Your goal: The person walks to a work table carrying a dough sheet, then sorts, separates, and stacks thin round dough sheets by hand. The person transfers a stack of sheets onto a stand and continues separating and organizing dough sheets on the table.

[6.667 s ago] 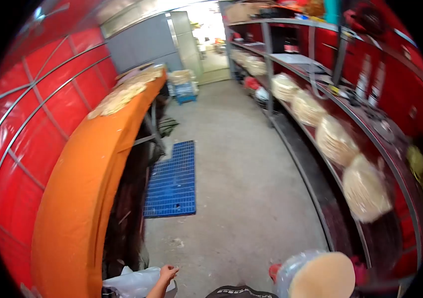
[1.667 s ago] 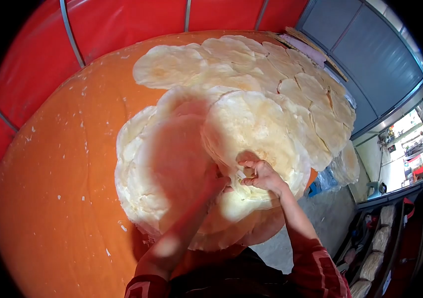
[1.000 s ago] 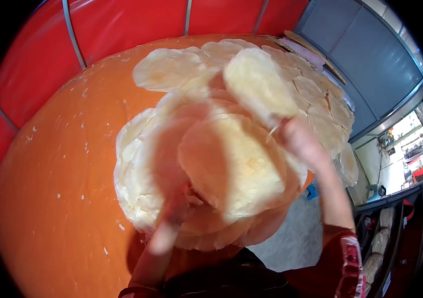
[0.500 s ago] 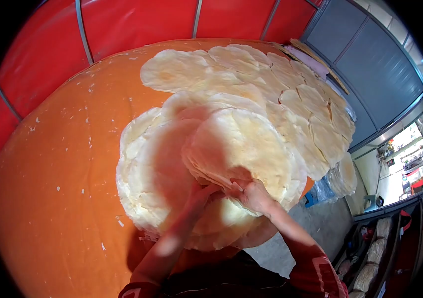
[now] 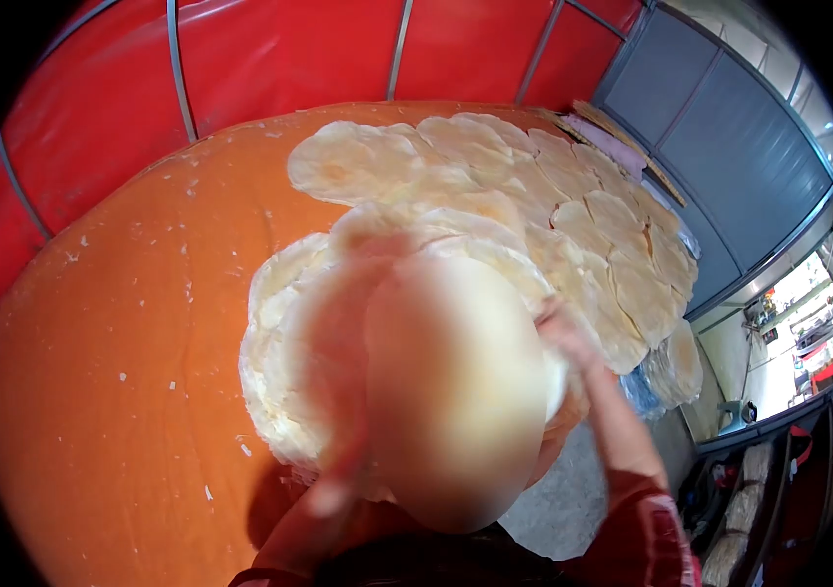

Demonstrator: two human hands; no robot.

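A pale round sheet (image 5: 470,391), thin and pancake-like, is raised in front of me and heavily blurred. At its upper right edge, my right hand (image 5: 571,335) is closed, with the fingers seeming to pinch the rim. My left hand (image 5: 343,470) is low on the left, close to the sheet's lower left edge; its fingers are smeared and partly lost in reddish shadow, so their grip does not show. Behind and below lies a thick pile of similar round sheets (image 5: 274,352), its middle covered by the raised sheet.
More flat round sheets (image 5: 475,147) overlap across the back and right of the orange surface (image 5: 113,391), which has small white flakes. Red panels (image 5: 279,68) stand behind, grey panels (image 5: 749,147) at right. Clear plastic (image 5: 639,396) hangs by the right edge above grey floor (image 5: 558,499).
The hands were together at the near edge of the sheets; now they are apart, the right hand farther up and right. A round sheet has come up between them. The view has tilted slightly.
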